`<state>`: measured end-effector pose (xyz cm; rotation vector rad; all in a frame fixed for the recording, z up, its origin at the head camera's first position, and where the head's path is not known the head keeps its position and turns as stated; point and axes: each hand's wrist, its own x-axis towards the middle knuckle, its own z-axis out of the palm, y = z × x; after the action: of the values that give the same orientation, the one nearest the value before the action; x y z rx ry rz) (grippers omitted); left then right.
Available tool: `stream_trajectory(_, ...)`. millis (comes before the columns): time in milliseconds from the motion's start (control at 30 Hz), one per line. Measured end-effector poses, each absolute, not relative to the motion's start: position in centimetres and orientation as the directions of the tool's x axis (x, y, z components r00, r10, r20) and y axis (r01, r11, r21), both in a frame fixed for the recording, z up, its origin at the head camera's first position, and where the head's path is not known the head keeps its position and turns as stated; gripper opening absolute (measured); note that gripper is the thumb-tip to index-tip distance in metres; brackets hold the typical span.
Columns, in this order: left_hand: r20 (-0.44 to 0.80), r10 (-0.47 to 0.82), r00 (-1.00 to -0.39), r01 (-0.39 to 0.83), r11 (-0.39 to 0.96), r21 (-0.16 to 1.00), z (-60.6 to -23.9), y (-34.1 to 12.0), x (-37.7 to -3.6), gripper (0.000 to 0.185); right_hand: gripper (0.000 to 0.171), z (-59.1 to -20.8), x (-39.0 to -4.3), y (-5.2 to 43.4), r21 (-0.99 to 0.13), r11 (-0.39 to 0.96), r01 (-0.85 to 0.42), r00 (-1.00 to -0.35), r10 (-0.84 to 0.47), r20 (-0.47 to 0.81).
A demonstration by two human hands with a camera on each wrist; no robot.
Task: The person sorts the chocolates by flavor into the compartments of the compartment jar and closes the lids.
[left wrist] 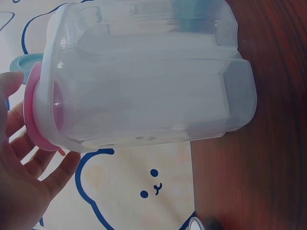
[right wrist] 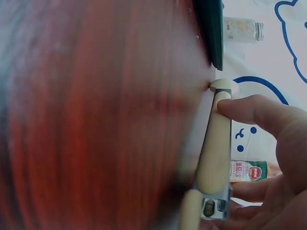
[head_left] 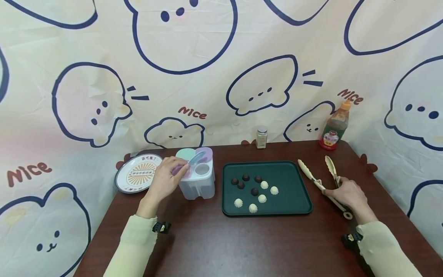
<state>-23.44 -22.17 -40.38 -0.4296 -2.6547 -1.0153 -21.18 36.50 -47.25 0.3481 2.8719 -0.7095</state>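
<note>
Tongs (head_left: 323, 181) sat clasped in right hand (head_left: 347, 194); left hand (head_left: 166, 179) pinched lid (head_left: 195, 158); hasty lifting risked tipping container (head_left: 198, 181).

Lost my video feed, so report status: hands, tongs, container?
Left hand pinching a flap lid on the clear plastic container. Right hand gripping cream tongs, flat on table. Nothing blocking the green tray.

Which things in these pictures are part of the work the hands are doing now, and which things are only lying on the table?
In use:
left hand at the lids of the clear plastic container
right hand holding the cream tongs
green tray with dark and white sweets, between the hands

Lying about:
patterned plate
spice jar
sauce bottle
</note>
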Motion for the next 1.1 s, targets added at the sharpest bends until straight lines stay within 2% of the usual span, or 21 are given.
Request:
stream_trajectory(600, 0.358, 0.182, -0.916, 0.373, 0.715, 0.591, -40.46, -22.25, -23.52, 0.034, 0.104, -47.39, -21.17, 36.67, -0.511, 0.815, 0.271, -0.961, 0.202, -0.187)
stream_trajectory(833, 0.363, 0.181, -0.914, 0.375, 0.716, 0.589, -40.37, -22.29, -23.5, 0.033, 0.101, -47.33, -21.31, 36.62, -0.462, 0.844, 0.273, -0.962, 0.226, -0.155)
stream_trajectory(1100, 0.376, 0.181, -0.909, 0.386, 0.71, 0.589, -40.51, -22.24, -23.48, 0.032, 0.117, -47.32, -21.35, 36.87, -0.428, 0.856, 0.289, -0.956, 0.232, -0.18)
